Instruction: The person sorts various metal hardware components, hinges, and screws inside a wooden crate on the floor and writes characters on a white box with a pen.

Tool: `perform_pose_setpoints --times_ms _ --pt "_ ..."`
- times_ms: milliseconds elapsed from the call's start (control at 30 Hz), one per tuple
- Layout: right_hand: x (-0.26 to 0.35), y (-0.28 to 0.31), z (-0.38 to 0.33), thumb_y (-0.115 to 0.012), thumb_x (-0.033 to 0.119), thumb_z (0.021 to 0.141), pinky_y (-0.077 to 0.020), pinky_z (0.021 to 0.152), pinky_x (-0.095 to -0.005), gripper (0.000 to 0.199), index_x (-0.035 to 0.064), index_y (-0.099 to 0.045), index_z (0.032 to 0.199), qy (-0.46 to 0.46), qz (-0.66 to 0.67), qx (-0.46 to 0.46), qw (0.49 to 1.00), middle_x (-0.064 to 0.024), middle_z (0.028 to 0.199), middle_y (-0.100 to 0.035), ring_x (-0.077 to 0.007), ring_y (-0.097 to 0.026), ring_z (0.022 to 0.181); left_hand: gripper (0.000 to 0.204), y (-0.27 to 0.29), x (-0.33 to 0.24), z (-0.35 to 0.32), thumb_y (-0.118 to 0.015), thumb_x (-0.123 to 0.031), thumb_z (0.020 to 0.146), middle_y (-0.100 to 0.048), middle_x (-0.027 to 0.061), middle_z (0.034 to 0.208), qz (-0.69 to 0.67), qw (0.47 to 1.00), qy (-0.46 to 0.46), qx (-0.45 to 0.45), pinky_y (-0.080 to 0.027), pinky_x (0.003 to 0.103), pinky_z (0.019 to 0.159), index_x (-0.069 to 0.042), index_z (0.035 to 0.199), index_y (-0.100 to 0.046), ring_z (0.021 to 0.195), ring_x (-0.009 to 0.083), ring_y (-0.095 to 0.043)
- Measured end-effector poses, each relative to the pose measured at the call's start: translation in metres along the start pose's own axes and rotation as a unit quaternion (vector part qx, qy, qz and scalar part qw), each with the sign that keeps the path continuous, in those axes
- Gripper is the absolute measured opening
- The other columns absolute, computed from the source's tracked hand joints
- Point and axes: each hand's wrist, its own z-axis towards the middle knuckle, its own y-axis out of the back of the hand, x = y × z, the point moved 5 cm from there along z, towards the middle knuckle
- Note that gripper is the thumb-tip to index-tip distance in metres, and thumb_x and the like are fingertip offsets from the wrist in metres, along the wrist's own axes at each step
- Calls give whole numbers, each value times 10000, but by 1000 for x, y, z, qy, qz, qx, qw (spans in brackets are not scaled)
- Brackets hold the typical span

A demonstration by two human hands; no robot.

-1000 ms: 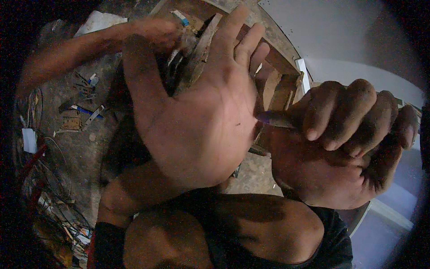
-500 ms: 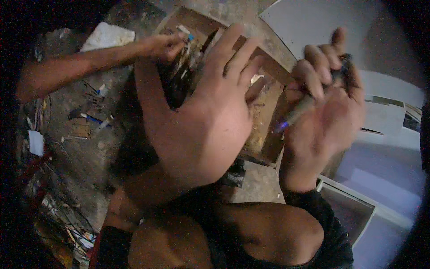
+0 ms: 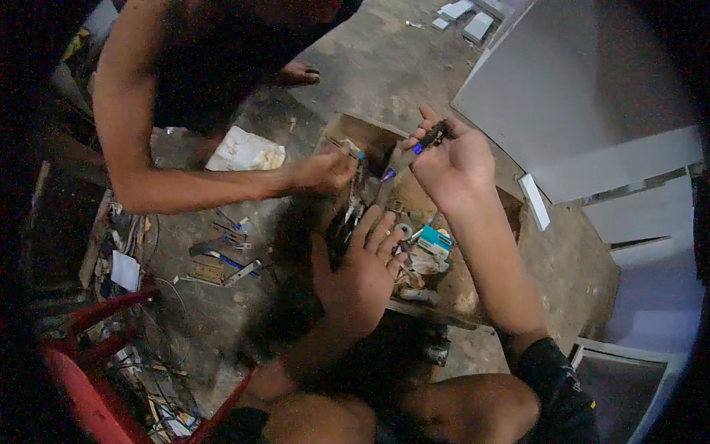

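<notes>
My left hand is over the near left part of a wooden box, palm down with its fingers spread, holding nothing. My right hand is raised above the box's far right side, palm turned up. Its fingers close around a slim dark tool with blue-violet parts; blur hides its exact kind. Jumbled small parts lie in the box, with a teal small carton and a roll of tape among them. Another person's hand reaches in from the left, pinching something thin over the box.
Loose tools and a white crumpled sheet lie on the floor at the left. Nearer stand a red chair and tangled wires. Grey panels are at the right, with a white strip beside the box.
The view has widened, bringing in the other person's body and the red chair. Both my hands now appear lower and farther from the camera. The right still holds the slim tool; the left stays spread.
</notes>
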Motion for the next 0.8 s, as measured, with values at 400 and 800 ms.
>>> perform_pose_setpoints --times_ms 400,800 --pt "7 2 -62 -482 221 1059 -516 964 -399 296 14 -491 1271 55 -125 79 987 -124 1175 -594 -258 -603 1170 946 -32 -34 19 -294 -748 919 -168 140 1642 18 993 -83 80 -95 461 1202 -74 1577 -209 1492 290 -191" --pt "-4 5 -112 -504 338 1051 -543 795 -303 451 0 -456 1346 115 -265 224 931 -100 1017 -643 -177 -637 879 875 -41 -39 17 -270 -698 955 -309 140 1579 82 984 -144 64 -244 430 1156 -55 1548 -267 1377 289 -362"
